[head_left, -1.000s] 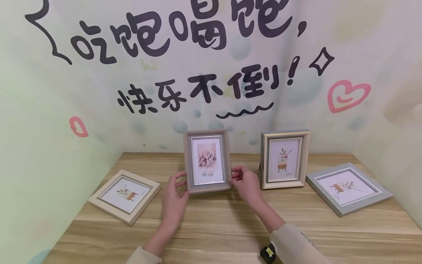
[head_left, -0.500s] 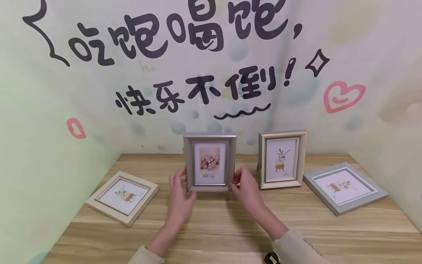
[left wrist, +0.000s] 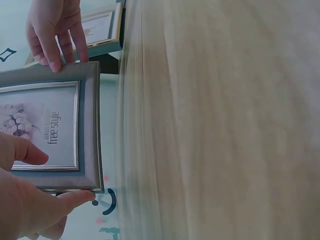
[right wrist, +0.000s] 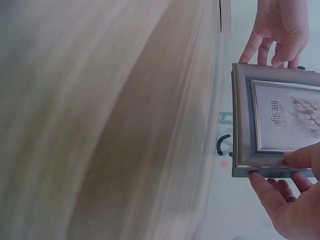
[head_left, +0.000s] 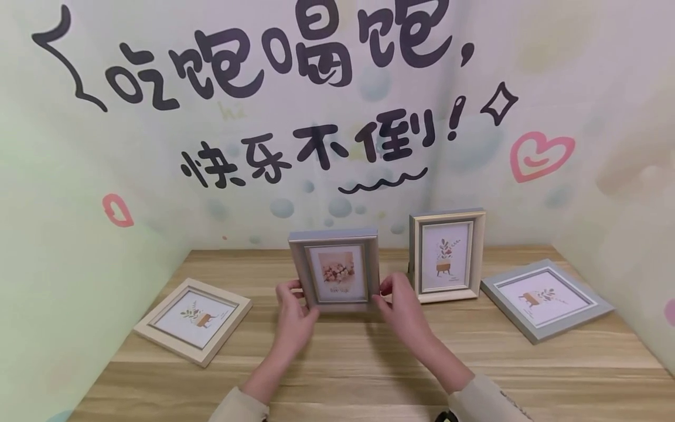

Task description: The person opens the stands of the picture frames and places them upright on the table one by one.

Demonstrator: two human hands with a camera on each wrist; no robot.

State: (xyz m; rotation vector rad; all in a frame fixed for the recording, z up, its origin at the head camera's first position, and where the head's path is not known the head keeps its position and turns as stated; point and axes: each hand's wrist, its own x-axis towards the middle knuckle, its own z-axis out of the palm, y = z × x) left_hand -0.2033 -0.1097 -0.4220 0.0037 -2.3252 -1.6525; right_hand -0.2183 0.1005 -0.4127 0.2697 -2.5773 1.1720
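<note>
Flower-photo frame (head_left: 337,271) held between two hands, a person faces a pale back wall (head_left: 474,196) with faint blue bubbles printed over it. Side walls close in the corner: the left wall (head_left: 58,287) is washed in light green, the right wall (head_left: 627,252) in off-white with beige patches. Below them spreads a wooden table (head_left: 364,369), its yellow-brown grain running across from side to side and its far edge meeting the back wall.

Across that wall run two slanting rows of black Chinese lettering (head_left: 320,143), with a wavy underline (head_left: 382,181) beneath.

On the table, a grey-blue frame (head_left: 548,300) lies flat at the right and a pale wood frame (head_left: 193,322) lies flat at the left, both set at an angle. A cream frame (head_left: 445,255) stands upright near the far edge, just beside the grey-blue one. The flower-photo frame is near the middle, left of the cream one, upright but tilted so that its top side shows; the wrist views put its lower edge just above the wood.

The left hand (head_left: 295,316) grips its left side low down, and the right hand (head_left: 403,305) pinches the right side at a similar height. Beige sleeves (head_left: 239,404) cover the forearms.

Smaller still are the pink heart (head_left: 542,157) on the wall, the star outline (head_left: 499,104) and the "free style" caption (left wrist: 53,127) below the blossoms (left wrist: 17,122).
</note>
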